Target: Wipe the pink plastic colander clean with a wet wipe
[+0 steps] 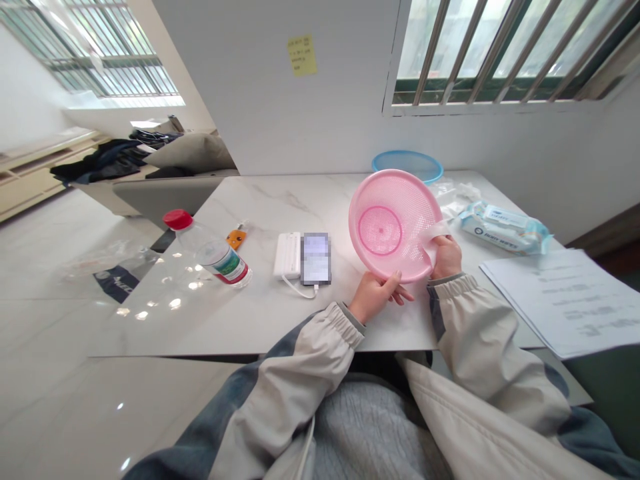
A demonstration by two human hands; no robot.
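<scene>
Pink plastic colander (385, 223), rim pinched in left hand (377, 297) and right hand (447, 259) grips, above marble table (280, 207), barred window (500, 53) behind.

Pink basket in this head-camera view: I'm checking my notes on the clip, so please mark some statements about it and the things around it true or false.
The left hand and right hand both hold the pink basket. True.
The right hand also pinches a piece of clear plastic against the basket. True.
The white power bank lies beside the phone, joined by a white cable. True.
The water bottle stands upright. False: it lies on its side.
The blue basket is nearer the person than the pink one. False: it is farther off, by the wall.
The pack of wipes lies left of the phone. False: it lies right of the pink basket.
</scene>
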